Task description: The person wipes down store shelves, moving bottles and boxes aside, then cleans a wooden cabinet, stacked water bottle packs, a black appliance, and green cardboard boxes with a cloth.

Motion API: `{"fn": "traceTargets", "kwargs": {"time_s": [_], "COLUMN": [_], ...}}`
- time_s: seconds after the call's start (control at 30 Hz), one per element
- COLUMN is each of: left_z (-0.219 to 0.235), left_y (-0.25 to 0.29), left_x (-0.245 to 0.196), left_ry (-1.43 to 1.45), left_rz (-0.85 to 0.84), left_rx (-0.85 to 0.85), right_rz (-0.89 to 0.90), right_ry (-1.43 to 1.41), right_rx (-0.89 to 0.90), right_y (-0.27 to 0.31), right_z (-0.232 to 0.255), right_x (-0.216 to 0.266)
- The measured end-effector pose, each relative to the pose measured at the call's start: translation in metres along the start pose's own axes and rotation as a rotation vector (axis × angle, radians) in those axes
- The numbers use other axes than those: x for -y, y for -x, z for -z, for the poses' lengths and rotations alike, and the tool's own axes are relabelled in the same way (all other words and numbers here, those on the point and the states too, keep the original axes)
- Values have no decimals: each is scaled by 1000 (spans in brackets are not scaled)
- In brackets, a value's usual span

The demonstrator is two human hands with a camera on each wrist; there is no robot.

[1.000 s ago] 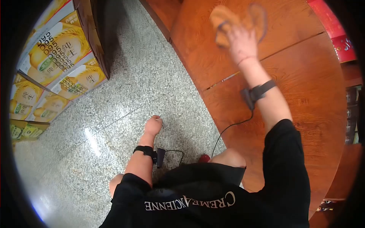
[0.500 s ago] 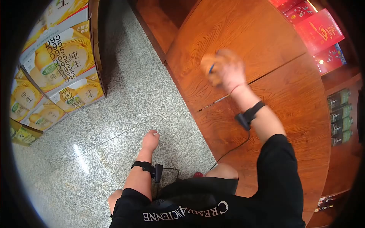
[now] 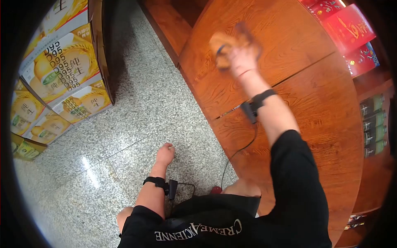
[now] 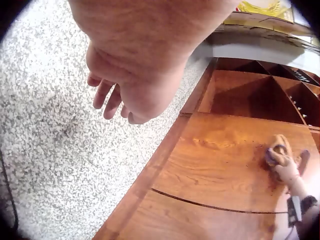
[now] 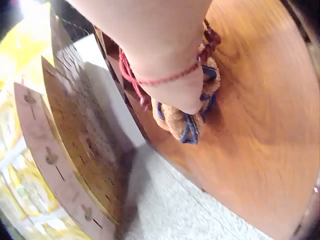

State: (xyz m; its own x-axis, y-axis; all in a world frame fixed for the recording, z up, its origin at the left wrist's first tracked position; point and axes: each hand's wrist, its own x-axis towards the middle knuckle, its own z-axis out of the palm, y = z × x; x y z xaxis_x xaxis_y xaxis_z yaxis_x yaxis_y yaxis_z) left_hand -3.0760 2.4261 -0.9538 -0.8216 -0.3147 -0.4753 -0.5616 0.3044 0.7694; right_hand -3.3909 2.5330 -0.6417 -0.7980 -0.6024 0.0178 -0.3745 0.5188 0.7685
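Note:
An orange-brown cloth (image 3: 221,43) with dark blue edging lies bunched on the wooden tabletop (image 3: 326,107). My right hand (image 3: 244,61) grips it from above, blurred in the head view. In the right wrist view folds of the cloth (image 5: 175,122) show below the hand, whose fingers are hidden. The left wrist view shows the right hand (image 4: 287,171) on the cloth from farther off. My left hand (image 3: 165,154) hangs over the floor beside the table, holding nothing. Its fingers are loosely bent in the left wrist view, where the hand (image 4: 135,82) is close up.
Stacked yellow-and-white cartons (image 3: 62,66) stand on the speckled floor (image 3: 140,95) at the left. Red boxes (image 3: 349,29) and dark green packages (image 3: 374,126) are beyond the table's right edge. A cable (image 3: 250,144) runs from the right wrist camera across the table edge.
My right hand and the cloth have moved up and slightly left in the head view over the last half second, farther from my body. The left hand has hardly moved since then.

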Motion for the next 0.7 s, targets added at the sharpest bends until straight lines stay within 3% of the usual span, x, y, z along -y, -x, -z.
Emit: {"fn": "traceTargets", "kwargs": {"time_s": [0.03,0.07,0.17,0.2,0.23,0.3,0.33,0.37,0.4,0.43,0.53,0.57,0.6,0.67,0.7], "left_z": [2,6,18,21,23,19,17,16,15,14,4,0,-3,-7,-7], "left_y": [2,6,13,15,12,6,5,5,5,5,4,2,0,0,1], "left_x": [-1,-1,-2,0,5,16,15,15,16,14,7,8,8,9,9], "left_ry": [-3,-25,-30,-12,-12,9,10,-19,-51,-53,-45,-43,-38,-75,-86], "left_rz": [-2,-1,7,12,19,73,75,55,37,44,47,37,25,9,-2], "left_rx": [-9,-9,-30,-26,-35,-28,-25,-36,-46,-37,15,22,28,55,75], "right_rz": [54,151,283,347,355,378,346,326,184,125,-130,-104,-255,-208,-203], "right_ry": [89,-19,-67,-82,-86,-171,-72,-27,-16,27,-71,99,87,175,172], "right_rx": [-355,-126,151,258,250,368,187,131,-274,-245,-201,-515,-393,-657,-639], "right_y": [7,16,56,63,68,79,76,70,59,34,15,10,25,25,34], "right_z": [-54,-71,-120,-129,-117,-101,-94,-89,-87,-78,51,53,90,76,71], "right_x": [32,58,117,122,118,100,91,74,55,31,-63,-101,-114,-172,-166]}}
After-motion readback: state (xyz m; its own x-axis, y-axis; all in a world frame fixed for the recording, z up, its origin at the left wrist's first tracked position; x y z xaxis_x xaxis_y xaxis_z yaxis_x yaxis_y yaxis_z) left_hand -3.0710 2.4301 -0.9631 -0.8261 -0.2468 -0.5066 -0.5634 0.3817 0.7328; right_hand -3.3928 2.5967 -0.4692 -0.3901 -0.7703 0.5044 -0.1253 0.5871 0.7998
